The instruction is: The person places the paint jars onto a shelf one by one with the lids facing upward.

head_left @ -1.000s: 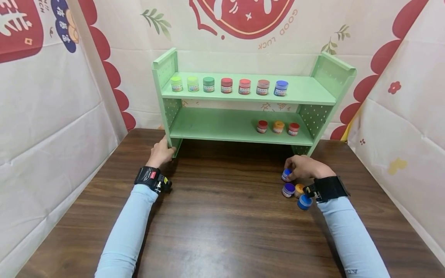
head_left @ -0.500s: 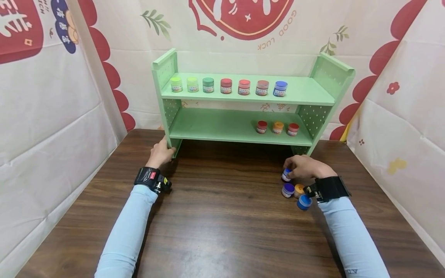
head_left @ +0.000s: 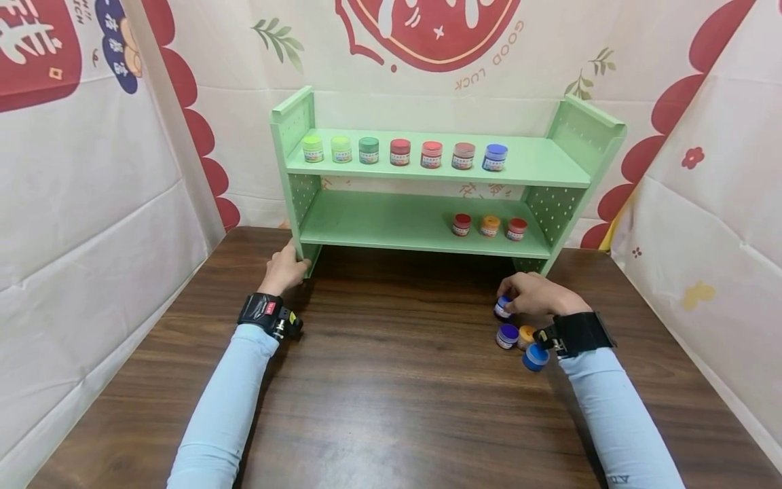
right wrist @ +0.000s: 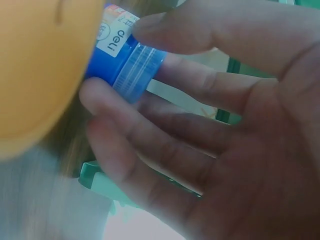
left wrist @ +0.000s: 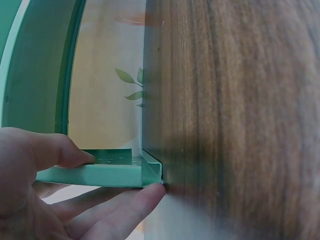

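Note:
At the shelf's left end, my left hand (head_left: 284,270) grips the foot of the green two-tier shelf (head_left: 391,178). The left wrist view shows the thumb on the inner side of the green side panel (left wrist: 95,175) and the fingers along its outer side. My right hand (head_left: 540,293) is low over the table before the shelf's right end, pinching a small blue paint jar (right wrist: 112,65) between thumb and fingers. Right by that wrist stand a purple-lidded jar (head_left: 507,336), an orange jar (head_left: 526,335) and a lighter blue jar (head_left: 535,356).
A row of several paint jars (head_left: 400,153), from light green to blue, lines the upper tier. On the lower tier, toward the right, are two red-lidded jars (head_left: 461,225) and an orange one (head_left: 490,226). Printed cloth (head_left: 104,176) hangs around the brown table (head_left: 366,380).

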`<state>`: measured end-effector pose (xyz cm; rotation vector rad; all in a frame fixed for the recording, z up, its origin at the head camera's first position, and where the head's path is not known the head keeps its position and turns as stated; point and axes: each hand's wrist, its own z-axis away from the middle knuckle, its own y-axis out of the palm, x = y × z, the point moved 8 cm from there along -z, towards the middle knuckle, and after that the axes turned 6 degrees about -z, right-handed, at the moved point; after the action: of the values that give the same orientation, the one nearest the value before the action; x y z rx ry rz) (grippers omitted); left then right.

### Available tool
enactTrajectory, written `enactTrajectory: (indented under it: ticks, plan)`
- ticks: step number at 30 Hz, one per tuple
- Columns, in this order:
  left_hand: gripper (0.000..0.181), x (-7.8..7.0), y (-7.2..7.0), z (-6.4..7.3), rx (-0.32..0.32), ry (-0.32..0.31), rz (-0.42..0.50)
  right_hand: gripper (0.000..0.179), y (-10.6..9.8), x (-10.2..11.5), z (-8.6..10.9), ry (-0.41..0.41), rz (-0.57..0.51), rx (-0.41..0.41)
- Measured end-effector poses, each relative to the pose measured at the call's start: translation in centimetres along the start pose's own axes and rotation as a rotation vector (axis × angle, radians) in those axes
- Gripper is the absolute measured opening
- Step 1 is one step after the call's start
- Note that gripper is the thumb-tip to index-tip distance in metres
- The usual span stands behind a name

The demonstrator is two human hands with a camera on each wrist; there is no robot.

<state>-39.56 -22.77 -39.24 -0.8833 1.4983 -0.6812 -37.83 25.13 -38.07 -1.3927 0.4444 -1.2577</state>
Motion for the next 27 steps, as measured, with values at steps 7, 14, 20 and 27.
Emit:
enactTrajectory:
  ticks: [7, 14, 20, 27]
  plan:
    - [0.044, -0.1, 0.0, 0.0, 0.004, 0.005, 0.000, 0.029, 0.2, -0.1, -0.3, -0.011, -0.003, -0.012]
    - [0.045, -0.1, -0.1, 0.1, 0.003, 0.002, 0.003, 0.032, 0.2, -0.1, -0.2, -0.023, -0.019, -0.007]
    - [0.046, -0.2, -0.1, 0.1, 0.000, 0.008, -0.001, 0.033, -0.1, 0.1, 0.0, -0.028, -0.026, -0.020]
    - [0.047, 0.0, 0.0, 0.1, -0.001, 0.007, 0.006, 0.032, -0.7, 0.9, 0.3, -0.070, -0.056, -0.041]
